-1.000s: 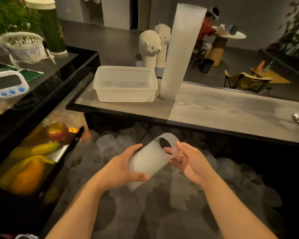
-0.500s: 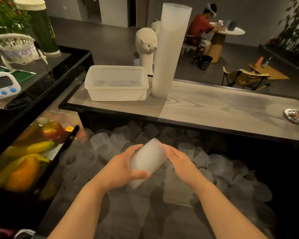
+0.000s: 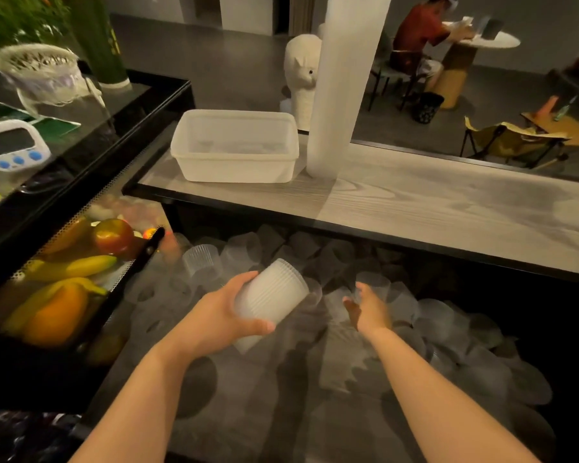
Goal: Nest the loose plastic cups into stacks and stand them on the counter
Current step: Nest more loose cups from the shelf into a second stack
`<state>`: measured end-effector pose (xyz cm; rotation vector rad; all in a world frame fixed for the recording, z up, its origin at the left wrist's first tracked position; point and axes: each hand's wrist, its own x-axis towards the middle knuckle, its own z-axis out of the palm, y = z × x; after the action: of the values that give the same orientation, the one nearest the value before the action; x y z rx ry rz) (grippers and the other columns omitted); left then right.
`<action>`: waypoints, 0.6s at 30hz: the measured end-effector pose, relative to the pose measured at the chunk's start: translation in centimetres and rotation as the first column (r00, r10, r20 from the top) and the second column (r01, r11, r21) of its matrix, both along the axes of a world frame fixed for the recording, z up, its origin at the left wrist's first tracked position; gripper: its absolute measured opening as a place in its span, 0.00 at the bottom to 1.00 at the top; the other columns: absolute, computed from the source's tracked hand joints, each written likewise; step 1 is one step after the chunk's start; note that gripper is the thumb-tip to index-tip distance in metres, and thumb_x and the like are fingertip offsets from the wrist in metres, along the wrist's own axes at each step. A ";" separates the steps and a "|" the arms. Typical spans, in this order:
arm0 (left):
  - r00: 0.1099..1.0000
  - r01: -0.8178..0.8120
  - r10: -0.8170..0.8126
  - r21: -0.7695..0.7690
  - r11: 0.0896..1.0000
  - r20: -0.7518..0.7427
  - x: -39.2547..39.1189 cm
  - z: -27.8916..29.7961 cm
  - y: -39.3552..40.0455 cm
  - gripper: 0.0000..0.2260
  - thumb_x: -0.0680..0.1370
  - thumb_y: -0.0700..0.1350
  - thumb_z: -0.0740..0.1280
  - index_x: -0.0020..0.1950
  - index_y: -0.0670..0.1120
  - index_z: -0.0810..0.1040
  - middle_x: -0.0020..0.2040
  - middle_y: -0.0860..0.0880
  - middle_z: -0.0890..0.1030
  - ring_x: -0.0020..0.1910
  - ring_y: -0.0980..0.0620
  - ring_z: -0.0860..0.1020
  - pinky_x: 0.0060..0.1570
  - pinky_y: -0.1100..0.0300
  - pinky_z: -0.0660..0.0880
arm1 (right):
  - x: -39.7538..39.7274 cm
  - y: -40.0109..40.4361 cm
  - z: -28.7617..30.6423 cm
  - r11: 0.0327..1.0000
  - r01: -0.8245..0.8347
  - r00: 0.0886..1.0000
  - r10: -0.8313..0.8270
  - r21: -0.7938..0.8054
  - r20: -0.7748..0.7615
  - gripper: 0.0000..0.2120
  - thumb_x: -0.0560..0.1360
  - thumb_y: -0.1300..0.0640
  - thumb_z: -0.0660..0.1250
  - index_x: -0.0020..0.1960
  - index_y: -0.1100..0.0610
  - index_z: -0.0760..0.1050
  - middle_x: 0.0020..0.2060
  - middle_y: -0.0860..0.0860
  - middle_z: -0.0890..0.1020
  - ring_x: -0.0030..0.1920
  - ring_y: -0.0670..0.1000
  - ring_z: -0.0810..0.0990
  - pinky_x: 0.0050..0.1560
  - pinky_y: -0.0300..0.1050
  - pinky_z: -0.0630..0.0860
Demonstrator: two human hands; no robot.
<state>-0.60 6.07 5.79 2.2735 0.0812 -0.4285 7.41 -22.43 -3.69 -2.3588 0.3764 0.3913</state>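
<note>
A short nested stack of cups (image 3: pixel 270 297) is gripped by the left hand (image 3: pixel 219 317), tilted with its rims up and away. To its right, well apart, the right hand (image 3: pixel 368 307) is extended with relaxed fingers over the loose cups (image 3: pixel 432 324), holding nothing.

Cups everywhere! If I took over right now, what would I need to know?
Left hand holds a short stack of nested cups, tilted on its side. Right hand is empty, fingers loose, above the loose cups in the dark bin under the counter.
Done: one tall stack stands on the counter beside a plastic tub.
Left: many loose cups to nest; the held stack isn't on the counter yet.
</note>
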 end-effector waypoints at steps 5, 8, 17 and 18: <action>0.999 -0.010 0.010 0.007 1.000 -0.040 -0.8 -0.5 -0.2 0.43 0.69 0.60 0.77 0.78 0.62 0.57 0.65 0.57 0.70 0.60 0.54 0.73 0.54 0.60 0.73 | 1.9 1.1 -2.2 0.985 -0.116 0.991 0.107 -0.126 -0.075 0.26 0.81 0.51 0.61 0.76 0.55 0.61 0.68 0.59 0.73 0.67 0.60 0.73 0.64 0.49 0.70; 0.999 -0.010 0.012 0.036 0.999 -0.050 -1.2 -0.8 -0.2 0.43 0.70 0.61 0.77 0.77 0.62 0.56 0.64 0.58 0.69 0.59 0.55 0.72 0.52 0.62 0.72 | 2.3 1.7 -3.0 0.990 -0.075 0.996 0.069 -0.120 -0.061 0.24 0.81 0.55 0.62 0.75 0.58 0.63 0.68 0.60 0.73 0.67 0.60 0.73 0.64 0.47 0.69; 0.997 0.043 -0.039 0.055 0.998 -0.065 -1.0 -1.4 -0.7 0.45 0.69 0.61 0.77 0.78 0.62 0.54 0.67 0.58 0.67 0.62 0.54 0.70 0.58 0.59 0.70 | -0.6 0.4 0.6 0.918 0.190 0.976 -0.214 0.349 0.032 0.13 0.79 0.55 0.67 0.62 0.47 0.73 0.50 0.51 0.80 0.40 0.49 0.81 0.43 0.44 0.79; 0.997 0.060 -0.057 0.047 0.997 -0.055 -0.9 -1.4 -1.0 0.45 0.68 0.61 0.77 0.78 0.62 0.55 0.68 0.57 0.67 0.63 0.54 0.70 0.58 0.59 0.71 | -1.3 0.1 1.8 0.863 0.229 0.963 -0.267 0.451 0.023 0.12 0.79 0.56 0.67 0.61 0.46 0.74 0.49 0.51 0.81 0.39 0.49 0.81 0.40 0.42 0.79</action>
<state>-1.52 5.10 4.41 2.3168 0.0526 -0.5238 6.12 -22.33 -1.94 -1.8430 0.4876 0.2227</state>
